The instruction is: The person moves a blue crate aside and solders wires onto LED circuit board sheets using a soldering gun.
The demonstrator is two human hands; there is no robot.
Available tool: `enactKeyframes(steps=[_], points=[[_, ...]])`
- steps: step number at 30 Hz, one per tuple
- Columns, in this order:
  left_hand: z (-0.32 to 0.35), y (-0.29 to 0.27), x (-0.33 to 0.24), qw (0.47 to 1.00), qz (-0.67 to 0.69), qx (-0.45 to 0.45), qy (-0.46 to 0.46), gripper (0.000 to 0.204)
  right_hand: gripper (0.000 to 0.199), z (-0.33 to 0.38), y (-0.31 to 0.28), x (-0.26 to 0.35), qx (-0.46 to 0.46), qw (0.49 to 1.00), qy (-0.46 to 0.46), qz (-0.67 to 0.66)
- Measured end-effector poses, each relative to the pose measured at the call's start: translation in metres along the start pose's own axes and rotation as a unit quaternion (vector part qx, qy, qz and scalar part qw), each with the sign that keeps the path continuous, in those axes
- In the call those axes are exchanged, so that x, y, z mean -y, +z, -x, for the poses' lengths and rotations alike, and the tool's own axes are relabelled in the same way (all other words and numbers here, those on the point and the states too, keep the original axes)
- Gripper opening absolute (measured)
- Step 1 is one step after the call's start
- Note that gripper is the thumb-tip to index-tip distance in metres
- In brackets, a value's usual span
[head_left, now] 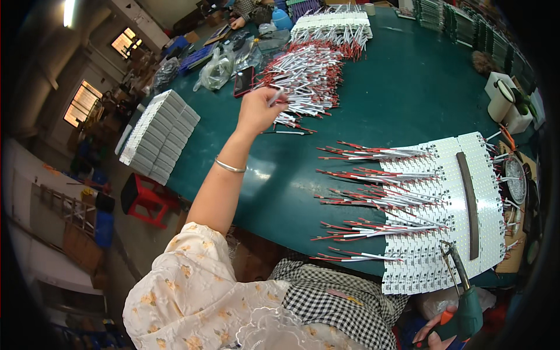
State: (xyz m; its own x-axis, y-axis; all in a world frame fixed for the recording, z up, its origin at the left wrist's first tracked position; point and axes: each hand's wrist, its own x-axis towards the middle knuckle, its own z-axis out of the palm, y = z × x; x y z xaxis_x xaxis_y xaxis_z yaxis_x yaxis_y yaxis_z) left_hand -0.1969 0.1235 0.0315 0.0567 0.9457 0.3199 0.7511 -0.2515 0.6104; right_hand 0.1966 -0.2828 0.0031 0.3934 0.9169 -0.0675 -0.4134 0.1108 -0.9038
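My left hand (261, 108) reaches out to the near left edge of a heap of short white wires with red ends (309, 73). Its fingers are pinched, and a white wire (276, 97) sticks up from between them. At the lower right, my right hand (434, 335) is wrapped round a green soldering gun (468, 315) with an orange trigger. The gun's metal tip points up over the near rows of white LED circuit boards (417, 256). Bundles of red and white wires (356, 227) stick out leftward from these boards.
A dark strip (468, 204) lies across the boards. Stacked white pieces (160, 134) stand at the table's left edge, above a red stool (149, 201). A phone (244, 81) and a plastic bag (216, 69) lie beside the heap. Another person's hand (238, 23) shows at the far side.
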Motion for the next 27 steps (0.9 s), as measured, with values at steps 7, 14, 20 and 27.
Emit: enactKeyframes(steps=[7,14,20,27], points=[[-0.001,0.022,0.045,0.975,-0.185,0.111,0.057,0.041,0.059,-0.001,0.001,0.001,0.015,1.000,0.000,-0.013],[-0.013,0.012,0.040,0.966,-0.196,0.130,0.104,0.030,0.058,0.003,0.001,-0.001,0.006,1.000,0.007,0.000],[-0.017,0.007,0.037,0.979,-0.098,0.174,0.046,0.018,0.058,0.000,0.001,-0.003,0.017,1.000,0.006,0.001],[-0.018,0.002,0.021,0.982,-0.112,-0.024,0.152,0.012,0.059,0.002,0.002,-0.003,0.010,1.000,0.015,-0.004]])
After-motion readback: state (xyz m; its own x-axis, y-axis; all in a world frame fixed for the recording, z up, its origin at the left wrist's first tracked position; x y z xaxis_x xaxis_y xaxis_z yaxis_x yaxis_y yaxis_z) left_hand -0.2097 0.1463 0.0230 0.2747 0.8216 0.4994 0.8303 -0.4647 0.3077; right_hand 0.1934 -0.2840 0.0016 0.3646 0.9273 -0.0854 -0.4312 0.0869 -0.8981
